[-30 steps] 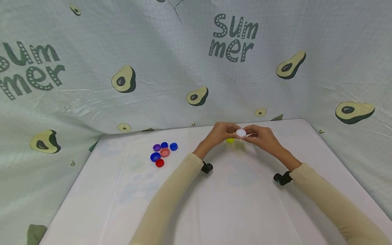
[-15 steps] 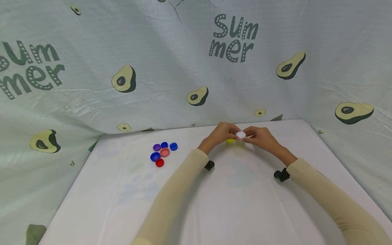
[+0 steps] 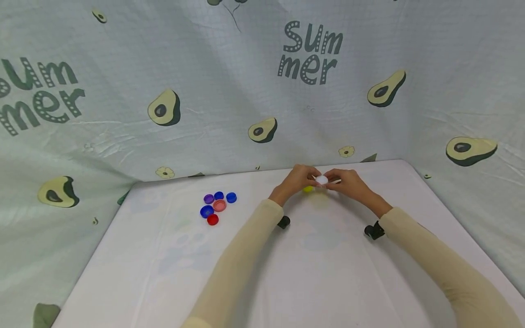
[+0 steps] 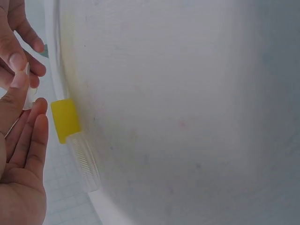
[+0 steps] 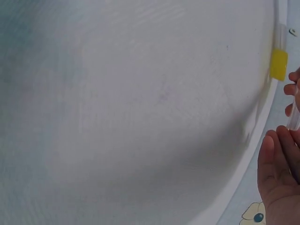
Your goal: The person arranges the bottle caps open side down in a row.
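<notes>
Near the table's far edge my two hands meet over a small round white cap (image 3: 321,180). My left hand (image 3: 297,179) pinches it from the left between thumb and fingers, and my right hand (image 3: 346,182) pinches its other side. Seen from the left wrist, the cap (image 4: 29,96) looks pale and partly see-through at its edge, though fingers cover much of it. A yellow cap (image 4: 65,120) stands on the table just below my hands. Touching or very near it is a clear piece with a ribbed side (image 4: 84,161), likewise on the table.
To the left lies a group of caps: a purple one (image 3: 208,199), a coral one (image 3: 219,205), a red one (image 3: 212,219) and several blue ones, such as the larger blue cap (image 3: 207,211). Behind the white table (image 3: 311,273) hangs a printed cloth (image 3: 213,91).
Both hands have lowered the white cap slightly, keeping their hold. My left forearm has shifted a little to the right. The caps in the group have not moved on the table.
</notes>
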The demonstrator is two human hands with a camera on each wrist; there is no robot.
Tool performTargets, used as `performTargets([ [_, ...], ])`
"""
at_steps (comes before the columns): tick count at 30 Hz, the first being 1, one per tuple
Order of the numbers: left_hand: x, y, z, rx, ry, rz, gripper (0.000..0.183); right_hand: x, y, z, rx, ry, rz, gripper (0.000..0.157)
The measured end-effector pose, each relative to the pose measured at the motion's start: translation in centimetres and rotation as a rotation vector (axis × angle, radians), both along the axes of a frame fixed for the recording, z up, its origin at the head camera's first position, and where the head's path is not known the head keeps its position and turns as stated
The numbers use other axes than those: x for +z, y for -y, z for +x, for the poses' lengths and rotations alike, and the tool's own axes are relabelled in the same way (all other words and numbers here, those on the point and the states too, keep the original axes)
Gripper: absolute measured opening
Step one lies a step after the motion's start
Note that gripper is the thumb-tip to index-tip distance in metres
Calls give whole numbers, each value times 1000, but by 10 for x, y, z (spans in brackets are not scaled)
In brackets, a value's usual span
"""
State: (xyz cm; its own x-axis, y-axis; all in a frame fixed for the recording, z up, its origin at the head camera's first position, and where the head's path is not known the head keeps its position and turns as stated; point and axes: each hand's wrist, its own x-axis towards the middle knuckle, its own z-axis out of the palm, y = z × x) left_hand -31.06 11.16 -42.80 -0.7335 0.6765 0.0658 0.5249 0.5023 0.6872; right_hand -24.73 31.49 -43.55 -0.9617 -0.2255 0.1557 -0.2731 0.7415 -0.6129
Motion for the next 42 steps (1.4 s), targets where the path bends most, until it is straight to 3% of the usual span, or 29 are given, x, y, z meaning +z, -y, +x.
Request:
performTargets([
  [7, -1, -5, -3, 17, -27, -9, 36, -1, -2, -3, -47, 11, 1, 39],
  [15, -5, -4, -3, 1, -64, -88, 35, -4, -1, -6, -9, 18, 6, 34],
  [20, -7, -2, -3, -1, -48, -98, 31, -2, 4, -13, 18, 55, 86, 35],
  [24, -8, -2, -3, 20, -54, -125, 30, -1, 9, -20, 43, 92, 146, 34],
  [29, -10, -3, 0, 55, -52, -165, 33, 0, 12, -21, 48, 155, 135, 35],
  [42, -14, -5, 4, 128, -55, -141, 31, -4, 13, -22, -1, 138, 119, 36],
])
